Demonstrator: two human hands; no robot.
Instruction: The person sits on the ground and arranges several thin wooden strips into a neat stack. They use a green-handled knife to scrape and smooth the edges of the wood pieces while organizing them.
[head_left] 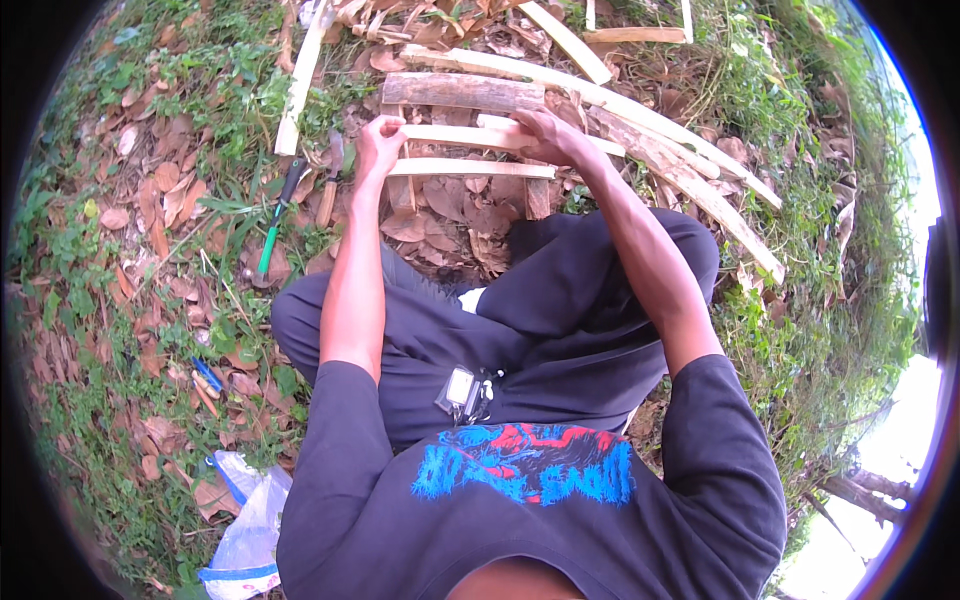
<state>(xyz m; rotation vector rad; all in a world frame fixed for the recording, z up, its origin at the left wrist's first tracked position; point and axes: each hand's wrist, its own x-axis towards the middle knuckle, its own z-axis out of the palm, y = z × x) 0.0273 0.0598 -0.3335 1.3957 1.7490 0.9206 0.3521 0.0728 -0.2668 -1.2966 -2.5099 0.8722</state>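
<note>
A pale wooden strip (465,136) lies crosswise in front of me, between my hands. My left hand (378,148) pinches its left end. At the right, the fingers of my right hand (548,138) close over the same strip, partly hiding it. Nearer to me, a second pale slat (470,169) runs parallel, with short wooden pieces under its left (402,193) and right (538,197) ends. Just beyond my hands is a thicker barked piece of wood (463,92), also crosswise. Dry leaves show through the gaps.
Long split strips (690,150) lie to the right, and another pale strip (302,85) at far left. By my left forearm are a wooden-handled knife (330,180) and a green-and-black tool (276,220). A plastic bag (250,520) and a small device (460,388) on my lap are nearer.
</note>
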